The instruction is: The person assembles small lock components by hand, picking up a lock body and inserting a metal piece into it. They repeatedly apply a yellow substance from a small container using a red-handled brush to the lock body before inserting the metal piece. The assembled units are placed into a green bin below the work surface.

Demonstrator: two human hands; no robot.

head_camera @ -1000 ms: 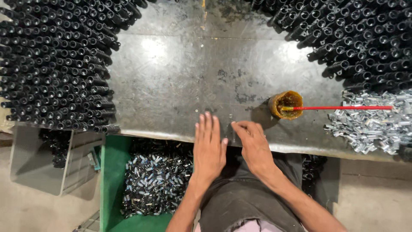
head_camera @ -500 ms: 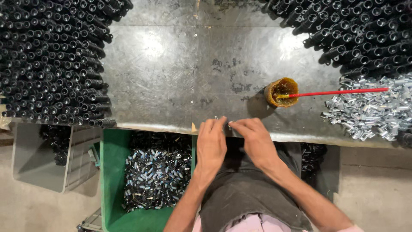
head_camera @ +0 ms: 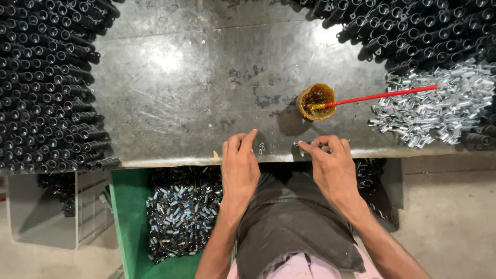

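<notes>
Your left hand (head_camera: 239, 168) is lying flat at the near edge of the metal worktop (head_camera: 196, 82), its grip apart and empty, fingers just beside a small metal clip (head_camera: 262, 148). Your right hand (head_camera: 333, 165) is pinching its fingertips together on a small silver piece (head_camera: 301, 149) at the same edge. Beyond it, a cup of amber grease (head_camera: 315, 101) is holding a red stick (head_camera: 382, 95), near the heap of silver fittings (head_camera: 439, 106).

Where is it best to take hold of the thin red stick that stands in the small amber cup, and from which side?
Probably grip the thin red stick near mid-shaft, coming from above. Its left tip sits in the small amber cup, and its far end lies over the heap of shiny metal pieces, so the middle is free.
</notes>
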